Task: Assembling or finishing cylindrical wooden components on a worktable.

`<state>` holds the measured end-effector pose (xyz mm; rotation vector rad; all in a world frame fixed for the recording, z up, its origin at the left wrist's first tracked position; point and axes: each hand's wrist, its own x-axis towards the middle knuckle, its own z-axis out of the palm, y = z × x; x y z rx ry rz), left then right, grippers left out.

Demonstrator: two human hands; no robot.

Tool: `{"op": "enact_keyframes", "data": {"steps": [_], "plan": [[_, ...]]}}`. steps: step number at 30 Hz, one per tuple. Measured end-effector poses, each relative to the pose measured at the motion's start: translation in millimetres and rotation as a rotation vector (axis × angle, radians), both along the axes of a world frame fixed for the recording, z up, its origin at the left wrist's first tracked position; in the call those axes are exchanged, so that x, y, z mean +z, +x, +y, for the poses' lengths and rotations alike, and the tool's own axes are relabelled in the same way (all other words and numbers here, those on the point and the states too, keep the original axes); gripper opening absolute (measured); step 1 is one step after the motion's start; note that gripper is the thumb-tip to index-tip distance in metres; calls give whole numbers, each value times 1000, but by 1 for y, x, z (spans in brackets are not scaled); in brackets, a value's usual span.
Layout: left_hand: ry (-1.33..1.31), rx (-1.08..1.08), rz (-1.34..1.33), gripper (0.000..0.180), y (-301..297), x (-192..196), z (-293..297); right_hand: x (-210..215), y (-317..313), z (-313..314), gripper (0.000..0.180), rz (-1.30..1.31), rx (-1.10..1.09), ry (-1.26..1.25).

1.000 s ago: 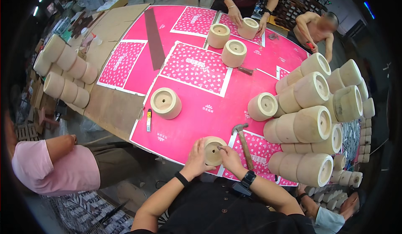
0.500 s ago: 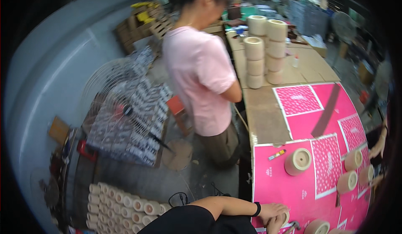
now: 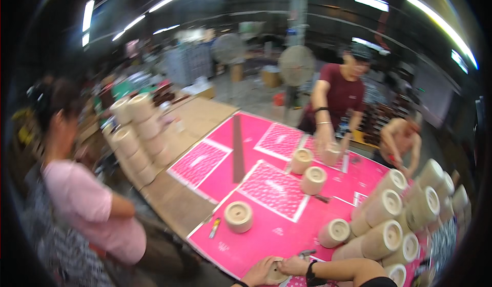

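Note:
A pale wooden cylinder (image 3: 277, 273) with a hollowed top stands at the lower edge of the pink-covered table (image 3: 246, 253). My left hand (image 3: 259, 272) wraps round its left side. At its right rim, my right hand (image 3: 294, 266) has its fingers closed; whatever may be in them is hidden. A tool with a grey metal head (image 3: 307, 253), perhaps a hammer, lies just beyond the right hand. Another wooden cylinder (image 3: 239, 216) stands farther off, beside a small yellow-and-dark tube-like item (image 3: 214, 228).
Stacked wooden cylinders (image 3: 384, 207) crowd the right side; more stacks (image 3: 138, 133) stand at the far left. A person in pink (image 3: 95, 205) stands at left. Across the table, a person in dark red (image 3: 338, 94) reaches to a cylinder (image 3: 331, 153). Another person (image 3: 400, 141) crouches beyond.
My view has swung right and up, bringing the far-side people and right-hand stacks into sight. Both hands stay at the same cylinder.

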<state>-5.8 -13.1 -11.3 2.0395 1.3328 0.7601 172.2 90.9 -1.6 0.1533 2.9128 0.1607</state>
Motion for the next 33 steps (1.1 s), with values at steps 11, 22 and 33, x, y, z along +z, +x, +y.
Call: {"op": "enact_keyframes", "data": {"steps": [11, 22, 33], "plan": [[15, 346, 180, 96, 23, -45, -12, -86, -25, -72, 29, 508, -784, -754], [-108, 266, 139, 118, 17, -40, -24, -22, -50, -87, 29, 659, -1249, -795], [-97, -65, 235, 107, 8, 2, 2, 10, 18, -106, 35, 491, -1077, -626]]}}
